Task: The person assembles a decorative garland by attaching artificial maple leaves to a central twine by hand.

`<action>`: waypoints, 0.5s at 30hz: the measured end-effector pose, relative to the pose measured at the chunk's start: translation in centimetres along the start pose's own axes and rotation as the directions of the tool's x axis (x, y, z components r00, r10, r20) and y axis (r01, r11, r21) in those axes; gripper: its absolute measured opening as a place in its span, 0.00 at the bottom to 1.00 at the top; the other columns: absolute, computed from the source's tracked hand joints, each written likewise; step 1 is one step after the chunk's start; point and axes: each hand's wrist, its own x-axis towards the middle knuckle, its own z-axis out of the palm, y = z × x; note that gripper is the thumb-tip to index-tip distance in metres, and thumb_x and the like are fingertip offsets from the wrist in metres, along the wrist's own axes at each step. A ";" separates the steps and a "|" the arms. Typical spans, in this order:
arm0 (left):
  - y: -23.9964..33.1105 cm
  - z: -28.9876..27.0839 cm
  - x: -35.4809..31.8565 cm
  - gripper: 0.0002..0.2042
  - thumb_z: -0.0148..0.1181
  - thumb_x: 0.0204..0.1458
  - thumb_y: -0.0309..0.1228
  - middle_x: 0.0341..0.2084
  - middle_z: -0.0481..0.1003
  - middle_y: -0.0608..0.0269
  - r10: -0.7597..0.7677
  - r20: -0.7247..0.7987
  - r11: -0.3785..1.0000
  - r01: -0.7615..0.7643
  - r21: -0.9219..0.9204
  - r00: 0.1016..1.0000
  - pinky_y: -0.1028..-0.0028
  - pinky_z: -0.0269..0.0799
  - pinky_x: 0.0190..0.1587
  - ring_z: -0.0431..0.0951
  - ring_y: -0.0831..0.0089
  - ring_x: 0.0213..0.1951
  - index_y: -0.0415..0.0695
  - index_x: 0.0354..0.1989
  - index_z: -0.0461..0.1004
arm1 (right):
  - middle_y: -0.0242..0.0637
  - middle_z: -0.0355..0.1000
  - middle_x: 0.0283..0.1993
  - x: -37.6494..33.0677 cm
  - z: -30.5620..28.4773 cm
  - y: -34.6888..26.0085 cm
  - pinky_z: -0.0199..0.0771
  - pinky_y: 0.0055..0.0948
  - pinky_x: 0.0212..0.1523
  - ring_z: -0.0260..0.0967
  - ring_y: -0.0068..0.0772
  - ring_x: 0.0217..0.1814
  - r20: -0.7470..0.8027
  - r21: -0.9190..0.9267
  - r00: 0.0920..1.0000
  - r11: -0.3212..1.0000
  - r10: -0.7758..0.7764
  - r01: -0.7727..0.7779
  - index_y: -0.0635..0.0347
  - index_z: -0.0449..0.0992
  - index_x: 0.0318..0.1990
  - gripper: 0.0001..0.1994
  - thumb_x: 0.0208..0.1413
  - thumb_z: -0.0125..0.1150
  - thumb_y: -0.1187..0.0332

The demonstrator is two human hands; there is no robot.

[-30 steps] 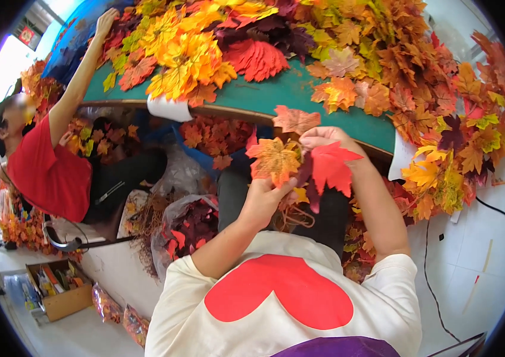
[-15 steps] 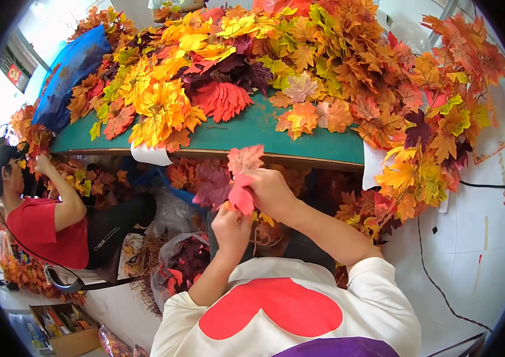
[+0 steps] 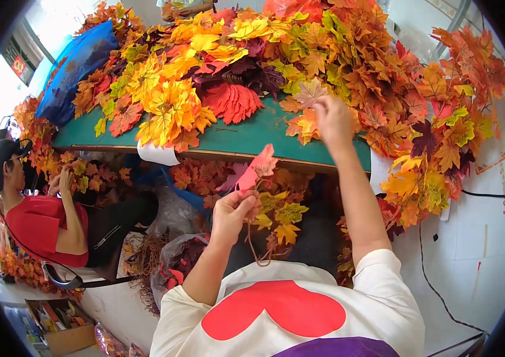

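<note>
My left hand point(image 3: 231, 213) grips a small bunch of red and pink artificial maple leaves point(image 3: 256, 168) with a thin brown stem hanging below, held in front of the green table's edge point(image 3: 252, 135). My right hand point(image 3: 332, 119) is stretched out over the table, its fingers at a pale orange leaf point(image 3: 310, 92) in the big heap of yellow, orange and red leaves point(image 3: 205, 65). Whether those fingers have closed on the leaf is not visible.
A person in a red shirt point(image 3: 41, 223) sits at the left, handling leaves. A blue bag point(image 3: 80, 65) lies on the table's far left. Bags of leaves point(image 3: 175, 262) stand under the table. A box of small items point(image 3: 56, 321) sits on the floor at lower left.
My right hand has left the bunch and reached forward to the heap on the table. My left hand now holds the bunch alone, lower down. The other person lowered an arm.
</note>
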 end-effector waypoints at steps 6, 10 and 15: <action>1.5 1.4 0.3 0.07 0.55 0.51 0.27 0.25 0.75 0.66 -0.136 0.036 0.932 0.140 -0.334 0.990 0.80 0.71 0.28 0.74 0.80 0.24 0.39 0.37 0.73 | 0.36 0.74 0.32 2.8 2.3 4.7 0.60 0.36 0.43 0.67 0.37 0.40 0.034 -0.489 0.997 0.871 0.073 -0.047 0.54 0.78 0.28 0.09 0.45 0.61 0.60; 1.9 1.6 0.4 0.08 0.54 0.52 0.27 0.26 0.74 0.66 -0.156 0.060 0.898 0.167 -0.407 0.986 0.81 0.70 0.28 0.73 0.80 0.24 0.39 0.39 0.72 | 0.35 0.73 0.21 3.8 2.3 5.6 0.59 0.34 0.43 0.69 0.36 0.28 -0.045 -0.141 0.993 0.984 0.106 -0.112 0.52 0.79 0.25 0.07 0.44 0.61 0.62; 2.2 1.9 0.1 0.07 0.53 0.52 0.27 0.26 0.74 0.67 -0.172 0.100 0.860 0.198 -0.469 0.980 0.81 0.70 0.28 0.73 0.80 0.25 0.40 0.39 0.72 | 0.33 0.71 0.18 5.9 0.9 4.8 0.58 0.33 0.45 0.67 0.36 0.24 -0.313 0.047 0.945 0.992 -0.094 0.114 0.54 0.77 0.23 0.07 0.44 0.62 0.63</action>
